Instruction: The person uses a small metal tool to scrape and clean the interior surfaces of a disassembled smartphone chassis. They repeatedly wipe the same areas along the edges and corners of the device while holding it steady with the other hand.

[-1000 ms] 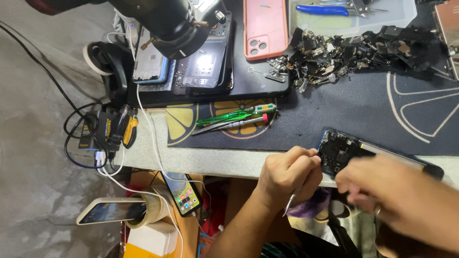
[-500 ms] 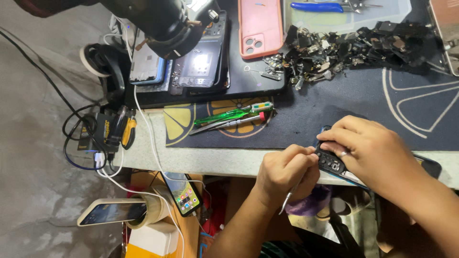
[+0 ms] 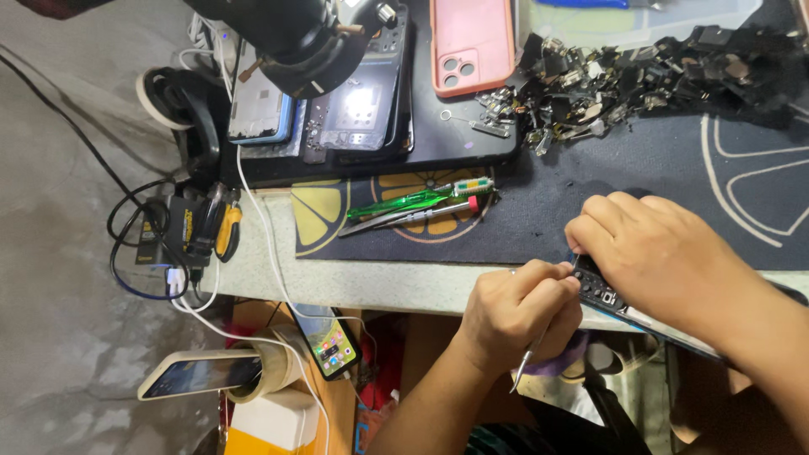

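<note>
Nearest, below the table edge, a phone with a lit screen (image 3: 334, 341) hangs on a white cable, and left of it another phone (image 3: 200, 376) lies across a roll of tape (image 3: 268, 371). At the near edge of the worktable (image 3: 379, 282), the left hand (image 3: 518, 312) is closed around thin metal tweezers (image 3: 531, 361), whose free end points down past the table edge. Just right of it, the right hand (image 3: 666, 253) lies curled over an opened phone (image 3: 608, 295), fingers pressing on its exposed boards; the phone sits at the near edge of the dark work mat (image 3: 640, 181) and partly overhangs it. Farther left on the mat lie a green-handled screwdriver (image 3: 404, 202) and a red-tipped tool (image 3: 421, 216). Beyond, a pile of small dark phone parts (image 3: 640, 72) spreads at far right. A pink phone (image 3: 472, 44) lies face down at the far middle, and a black microscope head (image 3: 295, 34) looms over more opened phones (image 3: 358, 101) at far left.
</note>
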